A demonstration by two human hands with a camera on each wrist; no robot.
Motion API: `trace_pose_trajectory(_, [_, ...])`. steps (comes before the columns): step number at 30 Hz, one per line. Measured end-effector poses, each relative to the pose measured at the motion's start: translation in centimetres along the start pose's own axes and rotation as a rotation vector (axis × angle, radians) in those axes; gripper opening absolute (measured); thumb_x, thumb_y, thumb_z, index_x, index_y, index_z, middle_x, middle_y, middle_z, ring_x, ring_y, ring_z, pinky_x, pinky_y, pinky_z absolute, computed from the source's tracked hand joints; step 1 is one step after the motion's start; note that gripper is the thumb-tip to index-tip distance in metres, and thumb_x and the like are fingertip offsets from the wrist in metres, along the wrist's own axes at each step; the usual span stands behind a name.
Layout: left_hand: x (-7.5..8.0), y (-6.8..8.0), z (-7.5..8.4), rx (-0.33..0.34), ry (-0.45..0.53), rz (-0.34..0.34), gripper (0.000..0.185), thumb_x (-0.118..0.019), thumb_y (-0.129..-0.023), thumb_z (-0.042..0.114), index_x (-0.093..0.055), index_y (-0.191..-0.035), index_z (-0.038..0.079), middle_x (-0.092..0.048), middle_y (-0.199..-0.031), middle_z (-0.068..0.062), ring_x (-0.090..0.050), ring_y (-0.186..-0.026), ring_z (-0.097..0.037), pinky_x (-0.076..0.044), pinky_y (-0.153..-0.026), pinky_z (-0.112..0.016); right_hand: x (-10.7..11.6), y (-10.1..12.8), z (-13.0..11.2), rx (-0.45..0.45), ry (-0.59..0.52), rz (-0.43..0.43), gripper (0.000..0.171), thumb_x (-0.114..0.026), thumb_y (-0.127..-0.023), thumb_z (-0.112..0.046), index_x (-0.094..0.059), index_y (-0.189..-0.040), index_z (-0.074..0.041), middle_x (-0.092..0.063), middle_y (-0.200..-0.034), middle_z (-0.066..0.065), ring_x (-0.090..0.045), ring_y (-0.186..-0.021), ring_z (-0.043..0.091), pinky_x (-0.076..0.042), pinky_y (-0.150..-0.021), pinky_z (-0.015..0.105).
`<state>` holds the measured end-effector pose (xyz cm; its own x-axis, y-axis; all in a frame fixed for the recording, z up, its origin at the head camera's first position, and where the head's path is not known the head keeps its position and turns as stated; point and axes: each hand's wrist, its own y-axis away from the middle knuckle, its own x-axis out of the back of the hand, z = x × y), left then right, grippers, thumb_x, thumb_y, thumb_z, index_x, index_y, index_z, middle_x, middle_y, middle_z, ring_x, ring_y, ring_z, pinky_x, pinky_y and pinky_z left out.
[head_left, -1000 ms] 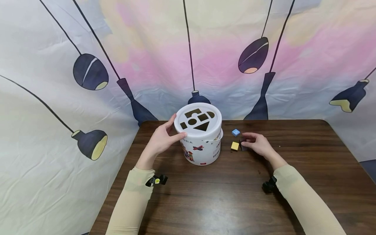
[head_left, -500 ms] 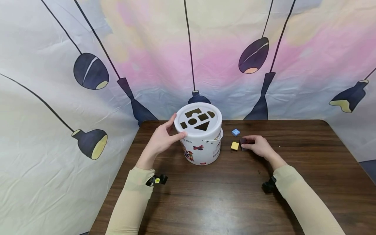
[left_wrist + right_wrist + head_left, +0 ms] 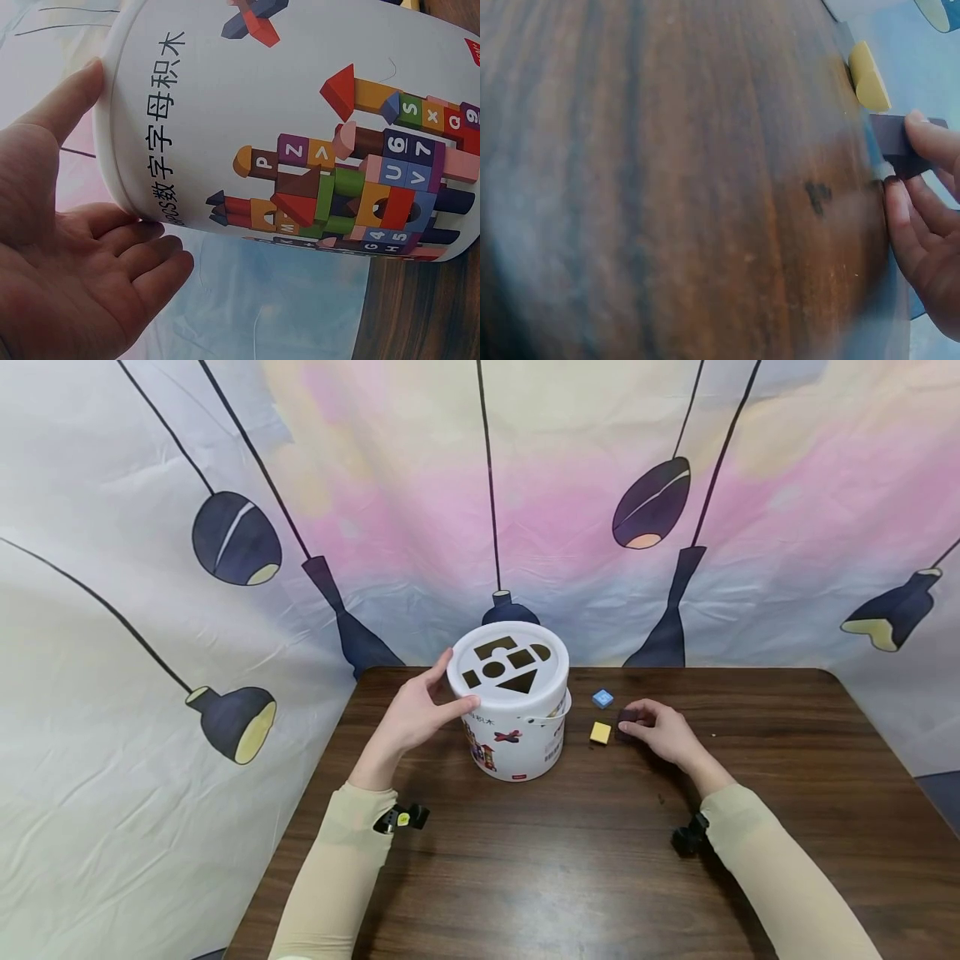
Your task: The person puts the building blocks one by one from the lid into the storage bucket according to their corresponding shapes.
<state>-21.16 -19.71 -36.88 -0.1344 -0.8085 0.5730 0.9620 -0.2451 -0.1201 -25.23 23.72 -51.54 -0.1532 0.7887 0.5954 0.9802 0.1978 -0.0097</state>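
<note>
A white lidded bucket (image 3: 517, 747) stands upright on the table, its lid (image 3: 540, 689) pierced by several shaped holes. My left hand (image 3: 411, 714) spreads thumb and fingers against the left side of the lid rim. In the left wrist view, the thumb and index finger touch the rim while the other fingers stay loosely extended. To the right of the bucket, my right hand (image 3: 663, 733) pinches a dark brown block (image 3: 891, 135) between thumb and fingers. Whether that block touches the table, I cannot tell. Beside it lie a yellow block (image 3: 600, 733) and a blue block (image 3: 602, 698).
The brown wooden table (image 3: 570, 860) meets a hanging cloth (image 3: 420, 510) with printed lamps at its back edge. A thin white handle (image 3: 551, 717) hangs on the bucket's right side. Printed toy blocks (image 3: 375, 180) decorate the bucket's wall.
My right hand has shifted its fingers on the dark brown block, and the block has turned and moved slightly right. The left hand and the bucket stay in place; the view has shifted a little.
</note>
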Motion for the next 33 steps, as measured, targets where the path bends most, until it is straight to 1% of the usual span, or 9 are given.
trace_pose_trajectory(6, [0.0,0.0,0.0,0.004,-0.002,0.001,0.103,-0.086,-0.092,0.046,-0.027,-0.171,0.019,-0.033,-0.172,-0.001,-0.041,-0.152,-0.018,-0.038,-0.122,-0.045,0.4,0.1,0.2,0.002,-0.009,0.005,0.041,-0.073,-0.105,-0.024,-0.068,-0.140,-0.003,-0.069,-0.128,0.021,-0.068,-0.097,0.030,-0.056,-0.079,0.039])
trace_pose_trajectory(12, [0.0,0.0,0.0,0.006,-0.009,-0.002,0.102,-0.085,-0.092,0.046,-0.027,-0.171,0.019,-0.032,-0.172,-0.002,-0.041,-0.153,-0.019,-0.039,-0.121,-0.045,0.6,0.2,0.1,-0.026,-0.027,0.025,0.041,-0.073,-0.105,-0.027,-0.066,-0.137,-0.003,-0.067,-0.125,0.019,-0.060,-0.095,0.026,-0.051,-0.080,0.037])
trace_pose_trajectory(15, [0.0,0.0,0.0,0.008,-0.009,-0.004,0.101,-0.085,-0.092,0.046,-0.026,-0.171,0.020,-0.032,-0.172,-0.002,-0.040,-0.153,-0.019,-0.039,-0.121,-0.045,0.7,0.2,0.0,-0.030,-0.086,0.004,0.047,-0.072,-0.106,-0.033,-0.064,-0.143,-0.005,-0.066,-0.122,0.017,-0.061,-0.096,0.028,-0.053,-0.079,0.037])
trace_pose_trajectory(18, [0.0,0.0,0.0,0.006,-0.006,-0.004,0.101,-0.085,-0.092,0.045,-0.026,-0.171,0.020,-0.032,-0.172,-0.002,-0.041,-0.153,-0.019,-0.040,-0.121,-0.045,0.9,0.4,-0.3,-0.031,-0.192,-0.043,0.054,-0.072,-0.105,-0.036,-0.061,-0.148,-0.005,-0.065,-0.126,0.017,-0.065,-0.100,0.022,-0.060,-0.083,0.036])
trace_pose_trajectory(22, [0.0,-0.1,-0.1,0.007,0.003,-0.004,0.102,-0.086,-0.092,0.045,-0.027,-0.171,0.019,-0.033,-0.172,-0.002,-0.041,-0.152,-0.018,-0.040,-0.121,-0.044,1.0,0.6,-0.7,-0.027,-0.349,-0.097,0.054,-0.073,-0.105,-0.025,-0.057,-0.148,0.004,-0.059,-0.137,0.027,-0.069,-0.106,0.013,-0.062,-0.091,0.035])
trace_pose_trajectory(24, [0.0,0.0,0.0,0.009,0.006,-0.004,0.102,-0.086,-0.092,0.045,-0.027,-0.171,0.019,-0.033,-0.172,-0.002,-0.041,-0.152,-0.018,-0.040,-0.121,-0.044,1.0,0.7,-1.1,-0.020,-0.384,-0.107,0.052,-0.073,-0.105,-0.020,-0.057,-0.146,0.007,-0.058,-0.138,0.029,-0.071,-0.106,0.014,-0.061,-0.093,0.037])
trace_pose_trajectory(26, [0.0,0.0,0.0,0.010,0.008,-0.003,0.102,-0.086,-0.092,0.045,-0.027,-0.171,0.019,-0.033,-0.172,-0.002,-0.041,-0.152,-0.018,-0.040,-0.121,-0.045,1.1,0.8,-1.5,-0.011,-0.371,-0.098,0.051,-0.074,-0.105,-0.021,-0.059,-0.144,0.007,-0.062,-0.134,0.027,-0.072,-0.104,0.018,-0.062,-0.091,0.038])
trace_pose_trajectory(30, [0.0,0.0,0.0,0.007,0.010,-0.004,0.102,-0.086,-0.092,0.044,-0.027,-0.171,0.019,-0.034,-0.172,-0.003,-0.043,-0.152,-0.018,-0.040,-0.120,-0.044,1.4,0.8,-2.5,0.012,-0.301,-0.030,0.049,-0.078,-0.102,-0.029,-0.065,-0.139,0.000,-0.073,-0.117,0.012,-0.071,-0.098,0.025,-0.062,-0.082,0.037])
trace_pose_trajectory(33, [0.0,0.0,0.0,0.007,0.009,-0.005,0.101,-0.086,-0.092,0.043,-0.027,-0.171,0.020,-0.034,-0.172,-0.003,-0.042,-0.152,-0.018,-0.040,-0.121,-0.044,1.7,0.7,-3.3,0.037,-0.302,0.028,0.045,-0.079,-0.101,-0.028,-0.068,-0.134,0.000,-0.076,-0.104,0.003,-0.071,-0.093,0.022,-0.061,-0.076,0.035])
